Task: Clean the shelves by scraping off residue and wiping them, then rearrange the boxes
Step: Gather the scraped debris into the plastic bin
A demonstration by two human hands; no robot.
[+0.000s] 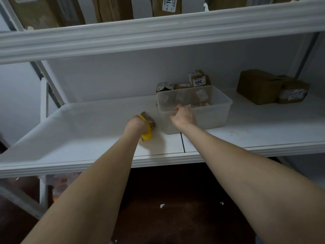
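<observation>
Centrally, the right hand (182,116) grips the near rim of a clear plastic bin (214,110) on the white shelf (88,131); blurred pale items lie inside. Just left, the left hand (136,125) grips a yellow brush (148,128) on the shelf. Small labelled boxes (197,80) stand behind the bin.

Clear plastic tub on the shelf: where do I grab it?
Grab the clear plastic tub by its top rim at the near left side, from the front, as the right hand does. The rim sticks out like a lip to hook onto; the walls are smooth, and small cardboard boxes block the back.
</observation>
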